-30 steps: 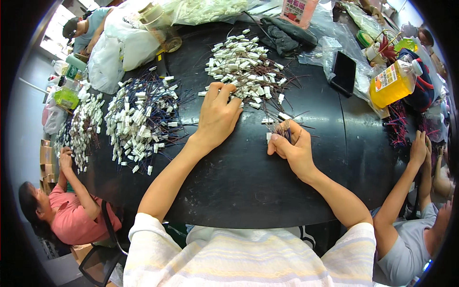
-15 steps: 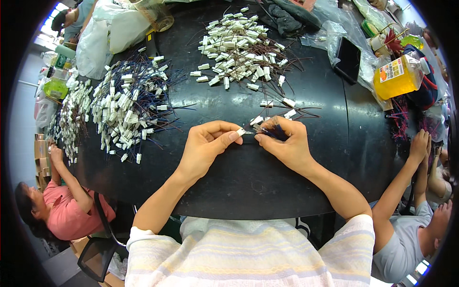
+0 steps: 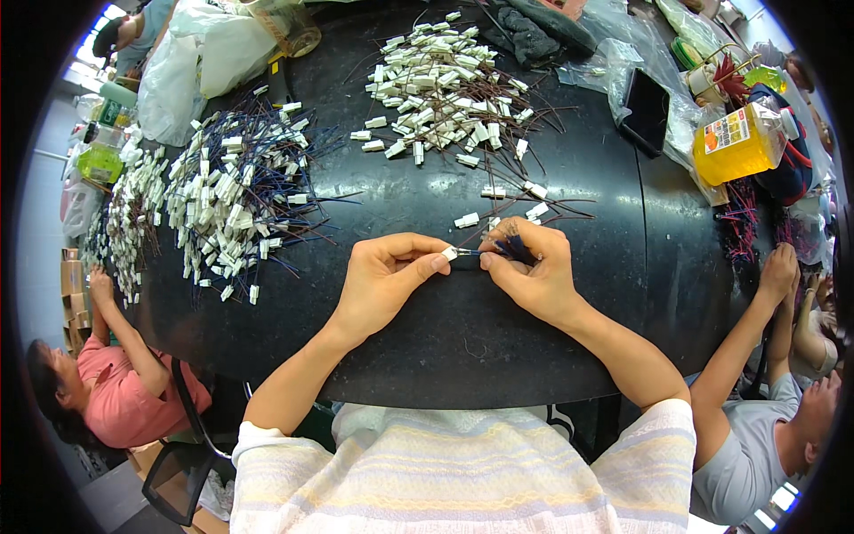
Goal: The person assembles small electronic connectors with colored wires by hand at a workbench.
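Black and glossy, the round table carries the work; its near edge curves just below both wrists. The left hand pinches a small white connector between thumb and forefinger, the fingertips pressed together on it. The right hand is closed around a bundle of dark wires, its thumb and forefinger pinching the wire ends right at the connector, so the two hands almost meet over the near middle of the table. Just beyond the right hand lie a few loose white connectors with thin wires. Between the hands and the near edge the tabletop is bare, and a bare strip also runs across the middle, left of the hands. Toward the far edge sits a heap of white connectors with brown wires; along the left edge spreads a pile of connectors with blue wires. At the right edge stand a yellow bottle and a dark phone, well apart from the hands. A person in a pink shirt sits at the left edge, another person's arm reaches in at the right edge.
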Demonstrator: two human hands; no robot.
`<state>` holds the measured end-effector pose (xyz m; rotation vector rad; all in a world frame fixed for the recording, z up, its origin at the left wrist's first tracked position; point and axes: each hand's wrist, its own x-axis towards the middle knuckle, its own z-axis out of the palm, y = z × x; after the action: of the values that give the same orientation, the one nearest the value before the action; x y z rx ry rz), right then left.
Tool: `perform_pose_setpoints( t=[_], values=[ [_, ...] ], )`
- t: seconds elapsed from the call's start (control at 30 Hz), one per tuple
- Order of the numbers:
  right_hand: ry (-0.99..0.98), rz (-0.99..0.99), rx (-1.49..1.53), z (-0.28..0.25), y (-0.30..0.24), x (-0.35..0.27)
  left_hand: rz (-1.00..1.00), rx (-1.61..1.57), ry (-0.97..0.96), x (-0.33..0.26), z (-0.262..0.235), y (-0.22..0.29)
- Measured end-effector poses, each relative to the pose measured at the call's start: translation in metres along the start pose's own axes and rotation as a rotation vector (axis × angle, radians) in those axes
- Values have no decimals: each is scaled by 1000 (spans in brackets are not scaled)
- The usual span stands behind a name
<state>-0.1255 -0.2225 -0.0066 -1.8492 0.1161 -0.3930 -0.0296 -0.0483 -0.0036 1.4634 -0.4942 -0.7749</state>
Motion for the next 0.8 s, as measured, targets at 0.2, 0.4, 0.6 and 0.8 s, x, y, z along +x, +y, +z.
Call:
perform_pose_setpoints(
  t=[0.2, 0.4, 0.6, 0.8],
  values=[
    [9, 5, 44, 0, 4, -2, -159, -119, -61, 2, -1, 10],
    [-55, -40, 25, 2, 5, -1, -150, -69, -78, -1, 4, 9],
    [-84, -159, 27, -1, 13, -3, -153, 32, -170, 8, 4, 19],
    [-20, 57, 211, -1, 6, -1, 343, 519, -79, 45, -6, 10]
  ],
)
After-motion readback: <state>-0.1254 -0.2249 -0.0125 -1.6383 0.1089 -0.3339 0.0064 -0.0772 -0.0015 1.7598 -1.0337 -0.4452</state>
